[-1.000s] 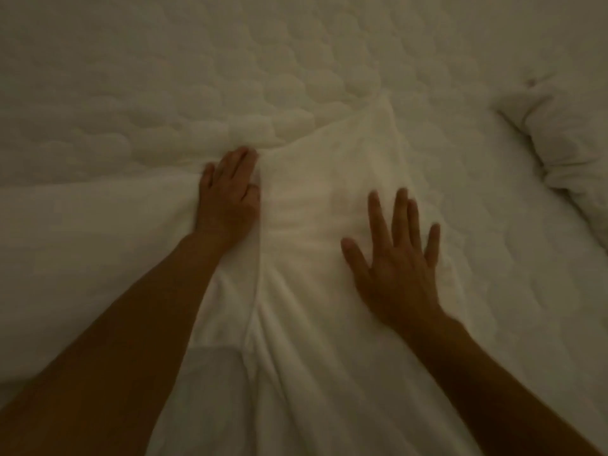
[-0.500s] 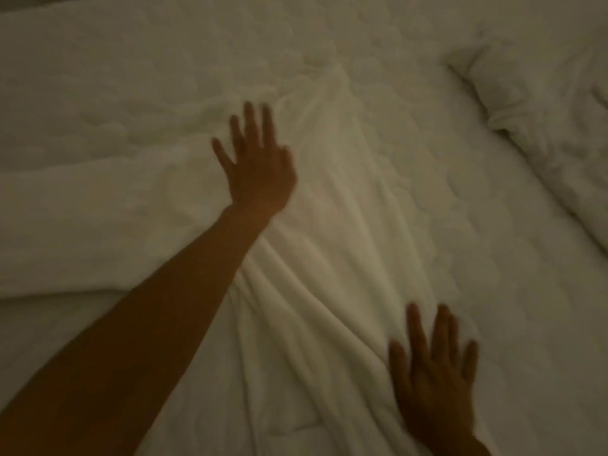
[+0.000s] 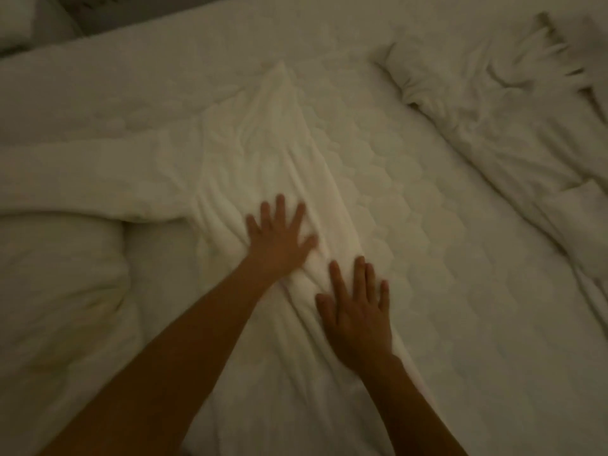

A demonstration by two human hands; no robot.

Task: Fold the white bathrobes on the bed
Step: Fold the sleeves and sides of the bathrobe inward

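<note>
**Both palms flat on the robe, mid-bed**

Dim light here, so everything's a bit murky. My left hand [image 3: 279, 240] is in the middle of the frame, fingers spread wide, pressed flat on the white bathrobe [image 3: 263, 153]. It's a little blurry but it's not gripping anything, just an open palm on fabric. My right hand [image 3: 358, 314] is just below and to the right of it, also open and flat, fingers stretched out, resting near the robe's right-hand edge. The 2 hands are close but not touching.

The robe runs as a long wrinkled strip from the bottom center of the frame up to a point in the upper middle. A sleeve-like part stretches off toward the left edge. Under it is the quilted bed [image 3: 444, 258], bare on the right half of the frame.

Upper right there's another crumpled white heap [image 3: 487, 103], well apart from my hands. Can't tell whether it's a second robe or bedding. At the left edge, below the sleeve, sits a puffy white bundle [image 3: 59, 284]; same deal, can't say what it is.
</note>
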